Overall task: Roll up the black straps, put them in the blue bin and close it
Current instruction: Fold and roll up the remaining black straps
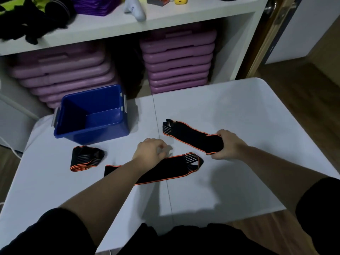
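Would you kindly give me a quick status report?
Right hand gripping one strap's end; left hand empty. One roll done. Bin open, empty.

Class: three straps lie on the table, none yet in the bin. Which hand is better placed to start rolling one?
Right. The right hand already grips the far strap's near end; the left hand holds nothing.

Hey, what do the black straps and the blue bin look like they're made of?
The black straps look like stretchy woven fabric, matte, with orange edging and grey elastic ribbing near the ends. The blue bin looks like moulded plastic, smooth and slightly glossy, with grey clips at its rim.
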